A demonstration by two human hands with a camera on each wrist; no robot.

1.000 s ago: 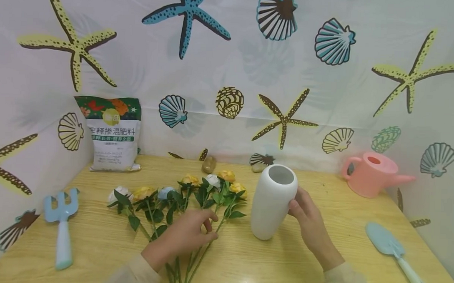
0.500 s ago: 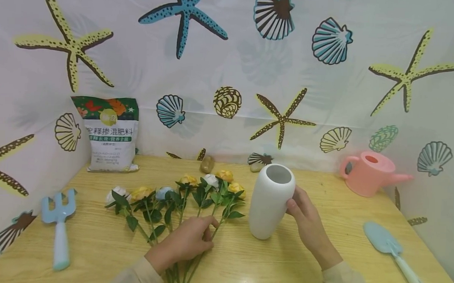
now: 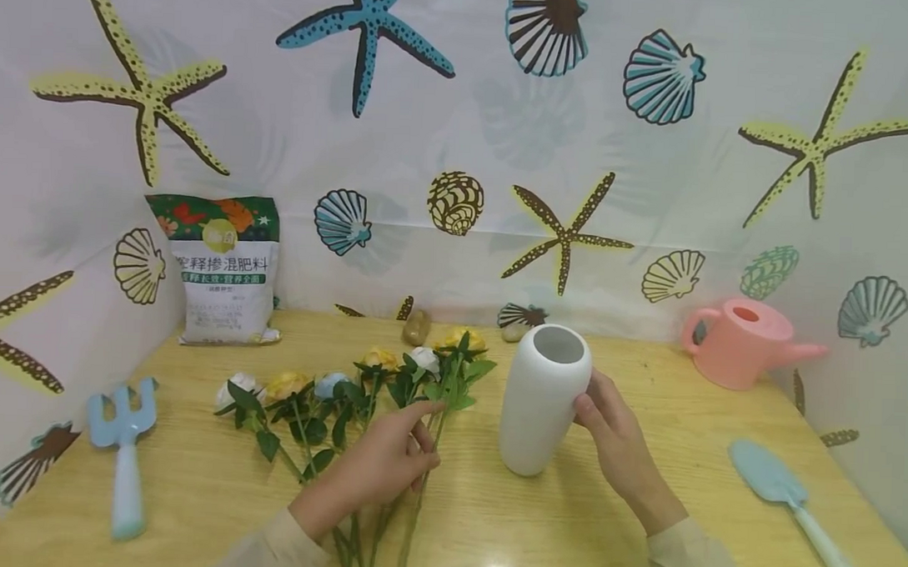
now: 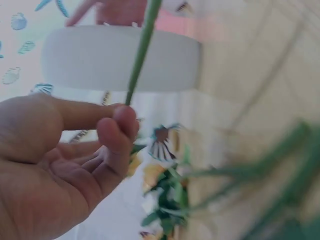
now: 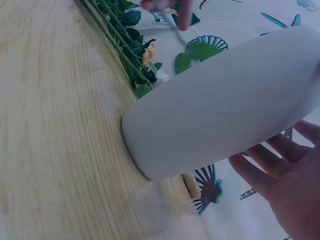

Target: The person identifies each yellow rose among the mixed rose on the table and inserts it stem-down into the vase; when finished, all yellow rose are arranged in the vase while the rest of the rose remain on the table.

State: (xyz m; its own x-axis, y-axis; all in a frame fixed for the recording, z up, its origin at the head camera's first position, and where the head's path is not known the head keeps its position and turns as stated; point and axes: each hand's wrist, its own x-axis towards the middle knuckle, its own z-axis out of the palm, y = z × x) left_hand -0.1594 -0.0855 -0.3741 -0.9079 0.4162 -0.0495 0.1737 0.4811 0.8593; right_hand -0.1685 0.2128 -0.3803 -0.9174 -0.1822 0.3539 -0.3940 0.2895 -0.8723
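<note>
In the head view my left hand (image 3: 395, 452) pinches the green stem of an artificial rose (image 3: 456, 379) between thumb and fingers. Its leafy top lies left of the vase and its bloom looks yellow. The left wrist view shows the stem (image 4: 142, 50) passing up from the fingertips. More roses (image 3: 330, 388), with white, yellow and blue heads, lie on the table beside and beneath this hand. My right hand (image 3: 617, 439) holds the tall white vase (image 3: 540, 412) from its right side, thumb toward me. The vase stands on the table, its mouth facing up.
A light blue hand fork (image 3: 123, 455) lies at the left and a matching trowel (image 3: 777, 487) at the right. A fertilizer bag (image 3: 229, 276) stands back left, and a pink watering can (image 3: 745, 344) back right. Small stones (image 3: 417, 326) sit by the patterned backdrop.
My left hand has taken hold of a rose stem from the right of the bunch, and that rose has shifted and turned more upright. The right hand keeps its place on the vase.
</note>
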